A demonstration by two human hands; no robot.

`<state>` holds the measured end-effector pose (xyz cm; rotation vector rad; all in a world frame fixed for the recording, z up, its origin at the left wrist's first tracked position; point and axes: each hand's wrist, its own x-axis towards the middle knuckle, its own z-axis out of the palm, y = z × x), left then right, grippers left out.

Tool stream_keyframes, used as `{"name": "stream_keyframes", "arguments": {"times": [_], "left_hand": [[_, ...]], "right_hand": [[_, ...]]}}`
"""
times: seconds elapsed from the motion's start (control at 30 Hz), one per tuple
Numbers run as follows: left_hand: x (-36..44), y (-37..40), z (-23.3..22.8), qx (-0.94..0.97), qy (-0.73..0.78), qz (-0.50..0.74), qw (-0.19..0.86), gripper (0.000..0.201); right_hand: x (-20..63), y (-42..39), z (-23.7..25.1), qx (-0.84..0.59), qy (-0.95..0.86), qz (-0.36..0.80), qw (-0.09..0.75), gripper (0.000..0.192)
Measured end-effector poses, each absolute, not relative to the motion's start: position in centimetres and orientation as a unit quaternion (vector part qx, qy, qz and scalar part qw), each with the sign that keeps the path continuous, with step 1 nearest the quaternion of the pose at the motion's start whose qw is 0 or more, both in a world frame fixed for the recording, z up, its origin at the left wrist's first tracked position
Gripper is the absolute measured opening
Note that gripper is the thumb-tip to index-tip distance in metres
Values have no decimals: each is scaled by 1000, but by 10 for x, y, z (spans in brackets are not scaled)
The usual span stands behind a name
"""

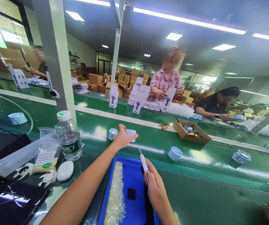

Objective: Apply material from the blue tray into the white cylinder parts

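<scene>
My left hand [123, 137] reaches forward over the green belt and grips a small pale blue-white part [131, 133]. My right hand [154, 187] holds a thin white pen-like tool [143, 162], tip up, over a blue tray [134, 178]. In the tray lies a strip of small clear beads [116, 193] and a small black square [131, 193]. A small white round part [112, 133] sits on the belt just left of my left hand.
A water bottle [69, 136], bags [45, 153] and a white oval object [65, 171] stand at left. On the belt [195, 165] are white round parts [175, 153], and a cardboard box of tools [190, 132]. Other people work across the belt among white boxes [139, 93]. A grey post [54, 56] rises at left.
</scene>
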<state>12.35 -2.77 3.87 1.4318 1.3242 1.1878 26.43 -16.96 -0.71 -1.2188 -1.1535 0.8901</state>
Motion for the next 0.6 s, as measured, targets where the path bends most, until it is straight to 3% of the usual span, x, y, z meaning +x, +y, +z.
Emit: {"name": "stream_keyframes", "arguments": {"times": [0.1, 0.23, 0.43, 0.6], "left_hand": [[117, -24, 26, 646, 555, 411, 326, 51], [119, -24, 11, 702, 558, 360, 259, 36], [128, -25, -2, 753, 569, 253, 213, 49], [131, -26, 4, 758, 581, 214, 206, 48]], "right_hand": [[264, -171, -4, -540, -527, 371, 541, 33], [263, -171, -2, -528, -524, 362, 562, 24], [257, -169, -11, -477, -543, 418, 551, 26], [256, -169, -16, -467, -560, 438, 525, 24]]}}
